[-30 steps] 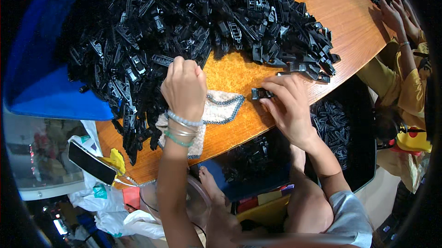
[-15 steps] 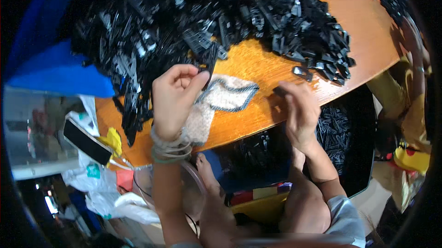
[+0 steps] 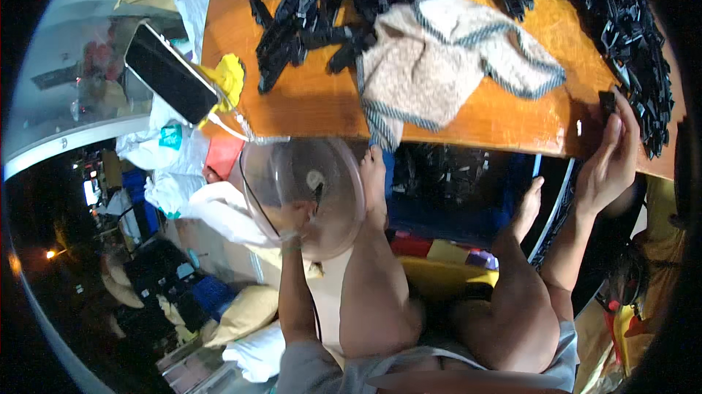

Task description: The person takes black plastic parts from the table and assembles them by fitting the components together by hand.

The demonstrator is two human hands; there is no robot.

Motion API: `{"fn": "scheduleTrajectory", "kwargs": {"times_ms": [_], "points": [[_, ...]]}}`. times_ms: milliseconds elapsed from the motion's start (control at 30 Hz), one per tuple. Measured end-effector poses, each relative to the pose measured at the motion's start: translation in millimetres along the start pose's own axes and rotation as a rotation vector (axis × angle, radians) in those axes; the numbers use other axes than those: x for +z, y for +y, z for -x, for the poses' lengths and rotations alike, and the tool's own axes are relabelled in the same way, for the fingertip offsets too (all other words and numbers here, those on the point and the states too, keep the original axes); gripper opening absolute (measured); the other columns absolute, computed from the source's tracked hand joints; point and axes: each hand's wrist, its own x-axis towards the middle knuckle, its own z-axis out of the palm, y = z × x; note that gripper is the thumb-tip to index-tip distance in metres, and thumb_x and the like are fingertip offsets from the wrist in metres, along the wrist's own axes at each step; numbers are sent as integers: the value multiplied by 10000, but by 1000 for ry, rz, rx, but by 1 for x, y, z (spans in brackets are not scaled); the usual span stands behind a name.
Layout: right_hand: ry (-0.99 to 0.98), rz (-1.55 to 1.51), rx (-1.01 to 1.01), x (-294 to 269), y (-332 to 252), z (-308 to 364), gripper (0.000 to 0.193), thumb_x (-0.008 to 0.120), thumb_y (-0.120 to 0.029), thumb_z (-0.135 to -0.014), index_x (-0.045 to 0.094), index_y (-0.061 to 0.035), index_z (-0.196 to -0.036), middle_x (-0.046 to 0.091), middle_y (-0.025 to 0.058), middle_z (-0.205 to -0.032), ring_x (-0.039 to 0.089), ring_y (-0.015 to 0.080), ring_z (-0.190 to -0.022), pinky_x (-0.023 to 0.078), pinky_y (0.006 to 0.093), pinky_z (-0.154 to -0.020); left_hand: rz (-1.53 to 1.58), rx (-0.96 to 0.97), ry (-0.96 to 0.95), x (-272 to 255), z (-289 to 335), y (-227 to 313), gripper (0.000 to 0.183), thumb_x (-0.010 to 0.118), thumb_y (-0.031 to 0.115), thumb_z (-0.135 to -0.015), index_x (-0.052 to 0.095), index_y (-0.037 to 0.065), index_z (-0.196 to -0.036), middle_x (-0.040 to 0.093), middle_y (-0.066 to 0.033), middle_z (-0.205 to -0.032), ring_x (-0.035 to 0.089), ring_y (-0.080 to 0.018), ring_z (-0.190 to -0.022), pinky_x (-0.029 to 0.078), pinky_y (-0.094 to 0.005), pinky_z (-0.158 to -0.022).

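Note:
My right hand (image 3: 610, 156) is at the right end of the table, its thumb and fingers pinching a small black plastic piece (image 3: 607, 101). My left hand (image 3: 296, 215) is lowered at the clear plastic tub (image 3: 351, 174) below the table edge. It is blurred and its fingers do not show clearly. A small dark piece (image 3: 318, 193) shows in the tub beside it; whether the hand touches it I cannot tell. A beige cloth with a striped border (image 3: 424, 79) lies crumpled on the table between the hands, one corner hanging over the edge.
Black plastic parts (image 3: 300, 17) are heaped along the far side of the orange wooden table (image 3: 314, 109). A phone (image 3: 170, 73) leans on a yellow holder (image 3: 228, 79) at the left. White plastic bags (image 3: 172, 160) hang below. Under the table a blue bin (image 3: 457, 185) contains black parts.
My left hand has gone from above the cloth down to the tub. My right hand has moved to the right with a small black piece. The view has shifted left and down.

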Motion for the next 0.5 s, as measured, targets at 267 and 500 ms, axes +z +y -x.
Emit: {"fn": "scheduleTrajectory", "kwargs": {"times_ms": [267, 500], "points": [[28, -230, 254, -13, -4, 0, 288, 449, -114, -1025, 589, 49, -1218, 651, 127, -1111, 634, 154, -939, 505, 286, -876, 1165, 110, -437, -34, 49, 103, 167, 660, 42, -862, 641, -2, -1022, 598, -6, -691, 461, -62, -468, 339, -196, -417], [-168, -145, 205, -23, -16, -8, 372, 565, -104, -953, 558, 16, -1305, 656, 106, -1110, 614, 135, -984, 467, 263, -891, 533, 987, -137, -43, 112, 302, 341, 711, -97, -720, 604, 10, -1025, 630, -52, -966, 534, -50, -696, 391, -188, -560]]}}
